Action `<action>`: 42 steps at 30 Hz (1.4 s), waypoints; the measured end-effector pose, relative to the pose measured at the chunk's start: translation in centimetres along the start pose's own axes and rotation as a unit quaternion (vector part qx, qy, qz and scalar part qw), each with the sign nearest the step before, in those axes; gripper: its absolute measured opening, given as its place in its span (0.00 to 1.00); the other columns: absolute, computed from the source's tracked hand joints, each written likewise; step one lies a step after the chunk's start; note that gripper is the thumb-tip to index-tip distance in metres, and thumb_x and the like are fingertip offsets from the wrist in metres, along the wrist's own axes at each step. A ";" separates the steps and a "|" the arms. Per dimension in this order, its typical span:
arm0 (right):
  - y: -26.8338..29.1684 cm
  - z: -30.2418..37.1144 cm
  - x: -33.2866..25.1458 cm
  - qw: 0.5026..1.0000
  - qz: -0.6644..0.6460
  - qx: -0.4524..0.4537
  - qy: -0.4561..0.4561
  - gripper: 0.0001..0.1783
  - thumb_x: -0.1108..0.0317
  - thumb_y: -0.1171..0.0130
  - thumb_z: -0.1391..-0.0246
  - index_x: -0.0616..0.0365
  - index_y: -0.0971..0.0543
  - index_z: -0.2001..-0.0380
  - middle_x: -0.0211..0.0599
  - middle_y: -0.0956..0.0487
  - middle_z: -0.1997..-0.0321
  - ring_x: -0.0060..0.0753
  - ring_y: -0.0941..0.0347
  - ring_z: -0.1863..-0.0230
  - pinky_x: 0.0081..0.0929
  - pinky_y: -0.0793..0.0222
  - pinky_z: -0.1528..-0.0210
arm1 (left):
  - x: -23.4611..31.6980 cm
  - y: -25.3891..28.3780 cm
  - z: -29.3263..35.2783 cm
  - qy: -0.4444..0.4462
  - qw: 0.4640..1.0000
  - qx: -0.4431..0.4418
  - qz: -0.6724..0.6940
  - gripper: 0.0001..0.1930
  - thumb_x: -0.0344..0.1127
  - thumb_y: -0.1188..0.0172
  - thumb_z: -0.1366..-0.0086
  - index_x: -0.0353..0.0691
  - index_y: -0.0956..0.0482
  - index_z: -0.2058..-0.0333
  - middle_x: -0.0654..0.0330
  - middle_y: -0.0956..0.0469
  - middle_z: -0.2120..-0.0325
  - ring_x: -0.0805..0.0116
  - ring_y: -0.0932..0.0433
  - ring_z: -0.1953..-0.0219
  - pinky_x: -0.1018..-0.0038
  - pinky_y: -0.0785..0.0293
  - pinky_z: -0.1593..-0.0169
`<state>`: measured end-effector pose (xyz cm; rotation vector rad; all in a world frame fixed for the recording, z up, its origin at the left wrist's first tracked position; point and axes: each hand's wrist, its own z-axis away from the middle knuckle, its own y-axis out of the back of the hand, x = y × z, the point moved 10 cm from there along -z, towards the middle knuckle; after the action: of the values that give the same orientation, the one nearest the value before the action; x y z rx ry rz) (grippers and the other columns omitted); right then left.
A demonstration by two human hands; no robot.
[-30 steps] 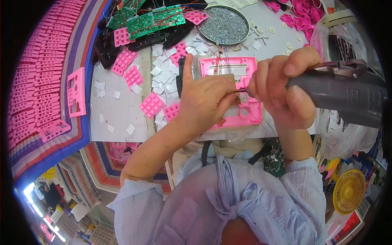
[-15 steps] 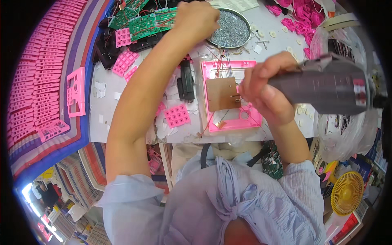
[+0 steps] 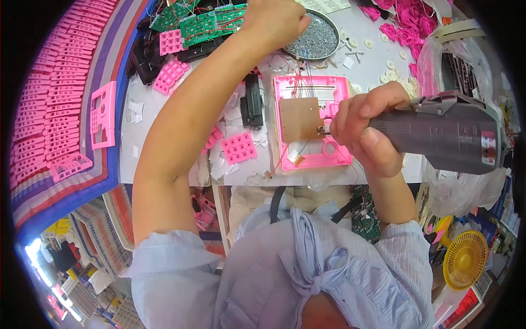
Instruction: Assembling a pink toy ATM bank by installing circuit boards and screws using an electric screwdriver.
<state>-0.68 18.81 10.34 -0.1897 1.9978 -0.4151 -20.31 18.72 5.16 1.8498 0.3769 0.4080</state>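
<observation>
My right hand (image 3: 372, 127) is closed around a dark grey electric screwdriver (image 3: 427, 131), held nearly level. Its tip points left at the edge of a brown circuit board (image 3: 299, 118), which lies inside a pink plastic housing (image 3: 344, 90). Thin wires (image 3: 301, 74) run from the board toward the far side. At the far edge of the table, my left hand (image 3: 276, 23) reaches to the left rim of a round metal dish (image 3: 335, 50) of small screws (image 3: 315, 39). Its fingers are curled in; whatever they pinch is hidden.
Green circuit boards (image 3: 211, 27) lie at the far left beside pink button pads (image 3: 239, 147) and a black plastic part (image 3: 252, 101). White discs (image 3: 390, 74) are scattered right of the housing. Stacked pink frames (image 3: 60, 93) fill the left; a yellow fan (image 3: 464, 259) stands low at right.
My left hand has shifted slightly right along the screw dish. The rear end of the screwdriver has dropped nearer to me, and my right hand has come a little closer too.
</observation>
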 end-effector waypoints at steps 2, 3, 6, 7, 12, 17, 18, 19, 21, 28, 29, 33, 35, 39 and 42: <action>0.1 0.3 0.2 1.000 -0.010 0.006 -0.006 0.15 0.71 0.37 0.46 0.60 0.31 0.60 0.30 0.27 0.77 0.21 0.31 0.80 0.25 0.31 0.76 | 0.5 3.4 3.7 0.005 0.993 0.065 0.101 0.11 0.41 0.41 0.37 0.42 0.17 0.74 0.55 0.18 0.73 0.54 0.19 0.64 0.53 0.34 0.49; 0.4 0.6 0.0 1.000 -0.011 0.019 -0.012 0.15 0.70 0.37 0.46 0.60 0.31 0.60 0.30 0.27 0.77 0.20 0.31 0.80 0.24 0.31 0.75 | 1.6 3.9 5.6 0.003 0.991 0.021 0.132 0.07 0.38 0.37 0.38 0.41 0.17 0.70 0.58 0.18 0.71 0.57 0.19 0.61 0.58 0.33 0.46; 1.4 1.2 0.5 0.999 0.001 0.030 -0.033 0.16 0.70 0.36 0.47 0.60 0.30 0.59 0.30 0.26 0.75 0.20 0.30 0.77 0.23 0.31 0.72 | 5.1 4.9 13.6 -0.042 0.965 -0.046 0.255 0.04 0.34 0.35 0.39 0.42 0.19 0.66 0.60 0.17 0.66 0.61 0.19 0.56 0.58 0.34 0.43; 1.4 1.3 0.5 0.999 0.016 0.031 -0.040 0.16 0.69 0.36 0.47 0.61 0.30 0.59 0.31 0.26 0.73 0.20 0.29 0.75 0.22 0.31 0.71 | 6.7 5.4 15.9 -0.063 0.961 -0.050 0.265 0.05 0.33 0.35 0.39 0.43 0.20 0.66 0.61 0.17 0.63 0.62 0.19 0.53 0.55 0.35 0.41; -0.1 0.6 1.4 0.997 0.069 -0.004 -0.033 0.17 0.66 0.36 0.44 0.57 0.32 0.58 0.30 0.29 0.77 0.20 0.35 0.78 0.23 0.37 0.75 | 10.7 5.3 21.5 -0.145 0.973 -0.026 0.175 0.06 0.32 0.37 0.42 0.44 0.26 0.69 0.60 0.19 0.49 0.62 0.22 0.42 0.47 0.42 0.32; -1.5 0.4 2.6 0.998 0.046 -0.032 -0.024 0.16 0.66 0.39 0.41 0.55 0.34 0.57 0.30 0.31 0.82 0.19 0.38 0.83 0.24 0.39 0.79 | 11.6 5.3 21.5 -0.169 0.976 -0.045 0.128 0.06 0.34 0.38 0.41 0.42 0.21 0.65 0.57 0.17 0.53 0.63 0.21 0.44 0.49 0.40 0.32; -1.6 0.5 2.7 0.998 0.049 -0.033 -0.025 0.16 0.66 0.39 0.41 0.55 0.34 0.57 0.30 0.31 0.82 0.19 0.38 0.83 0.24 0.38 0.79 | 11.6 5.4 21.5 -0.174 0.976 -0.041 0.126 0.08 0.34 0.39 0.41 0.42 0.18 0.63 0.56 0.17 0.54 0.63 0.20 0.45 0.51 0.39 0.32; -1.6 0.6 2.8 0.997 0.057 -0.033 -0.027 0.15 0.66 0.39 0.41 0.55 0.34 0.57 0.29 0.31 0.82 0.19 0.38 0.84 0.24 0.38 0.79 | 11.2 5.4 21.3 -0.164 0.975 -0.044 0.142 0.07 0.34 0.39 0.41 0.42 0.19 0.63 0.56 0.17 0.54 0.63 0.21 0.45 0.51 0.39 0.32; -1.5 0.5 3.0 0.997 0.067 -0.031 -0.027 0.15 0.67 0.39 0.41 0.56 0.35 0.58 0.29 0.31 0.82 0.19 0.38 0.84 0.24 0.38 0.78 | 10.3 5.3 20.8 -0.144 0.973 -0.048 0.173 0.07 0.35 0.40 0.40 0.42 0.19 0.64 0.56 0.17 0.55 0.64 0.21 0.45 0.52 0.39 0.32; -1.8 0.3 3.2 0.995 0.082 -0.051 -0.030 0.15 0.68 0.40 0.41 0.56 0.35 0.59 0.30 0.30 0.80 0.19 0.37 0.83 0.24 0.37 0.77 | 10.7 5.6 21.0 -0.158 0.976 -0.025 0.149 0.06 0.35 0.40 0.39 0.41 0.20 0.66 0.58 0.17 0.56 0.65 0.21 0.46 0.54 0.36 0.34; -1.9 0.5 3.4 0.995 0.082 -0.052 -0.035 0.14 0.69 0.40 0.41 0.56 0.35 0.59 0.31 0.30 0.80 0.20 0.37 0.82 0.25 0.37 0.76 | 10.9 5.4 21.1 -0.158 0.975 -0.023 0.154 0.06 0.35 0.40 0.39 0.41 0.20 0.66 0.58 0.16 0.56 0.65 0.21 0.46 0.54 0.36 0.35; -2.5 0.7 4.1 0.991 0.107 -0.073 -0.035 0.13 0.71 0.40 0.41 0.56 0.36 0.62 0.32 0.31 0.80 0.22 0.37 0.80 0.26 0.35 0.75 | 11.0 5.3 21.3 -0.157 0.976 -0.037 0.143 0.06 0.35 0.39 0.39 0.41 0.19 0.65 0.59 0.17 0.56 0.66 0.21 0.46 0.55 0.36 0.35; -2.9 0.9 4.0 0.985 0.137 -0.102 -0.022 0.13 0.73 0.40 0.42 0.55 0.36 0.64 0.32 0.31 0.79 0.23 0.37 0.79 0.27 0.35 0.74 | 10.8 5.4 21.3 -0.143 0.976 -0.023 0.161 0.07 0.35 0.38 0.40 0.41 0.18 0.65 0.59 0.16 0.57 0.66 0.21 0.47 0.55 0.36 0.36; -4.0 1.1 3.7 0.923 0.336 -0.180 -0.054 0.14 0.72 0.38 0.42 0.56 0.36 0.65 0.33 0.31 0.78 0.25 0.35 0.78 0.28 0.34 0.73 | 10.4 5.5 21.1 -0.110 0.976 -0.003 0.190 0.06 0.35 0.35 0.41 0.41 0.18 0.66 0.61 0.16 0.58 0.68 0.19 0.50 0.54 0.35 0.37; -3.1 1.3 4.3 0.968 0.214 -0.115 -0.061 0.15 0.71 0.37 0.41 0.57 0.36 0.63 0.32 0.31 0.79 0.25 0.34 0.78 0.27 0.35 0.74 | 9.9 5.4 21.1 -0.070 0.974 0.004 0.215 0.06 0.35 0.34 0.40 0.41 0.18 0.66 0.62 0.15 0.59 0.69 0.19 0.50 0.51 0.37 0.35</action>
<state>-1.59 14.36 7.38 0.0741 1.8964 0.1045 -1.62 3.79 5.02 1.9535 -0.1253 0.5641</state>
